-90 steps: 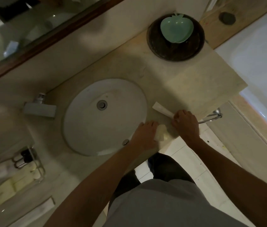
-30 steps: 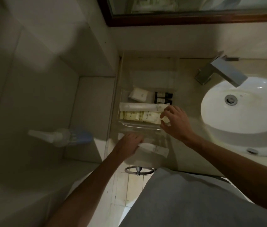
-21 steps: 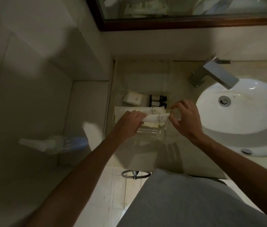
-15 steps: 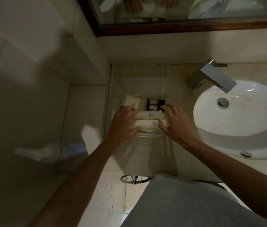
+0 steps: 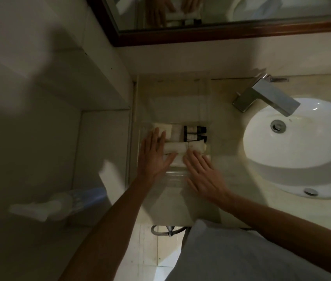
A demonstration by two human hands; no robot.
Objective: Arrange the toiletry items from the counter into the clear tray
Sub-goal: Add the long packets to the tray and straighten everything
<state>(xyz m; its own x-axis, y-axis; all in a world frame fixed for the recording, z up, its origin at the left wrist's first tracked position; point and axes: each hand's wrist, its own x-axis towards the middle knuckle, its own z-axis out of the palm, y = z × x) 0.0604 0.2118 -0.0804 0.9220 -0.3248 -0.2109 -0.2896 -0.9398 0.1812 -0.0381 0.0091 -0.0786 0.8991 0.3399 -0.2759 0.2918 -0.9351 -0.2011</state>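
The clear tray stands on the counter left of the sink. Inside it lie a white tube, two small bottles with black caps and pale sachets. My left hand is flat and open over the tray's left side, its fingertips by the tube's left end. My right hand is open with fingers spread at the tray's near edge, its fingertips just short of the tube. Neither hand holds anything.
A white round sink with a chrome tap lies to the right. A framed mirror hangs behind. A wall and ledge close off the left, with a blurred white and blue bottle lower left.
Both hands carried a tube and a pale item from the counter's right end to the tray, set them inside and let go. The hands now lie open and have drawn back slightly.
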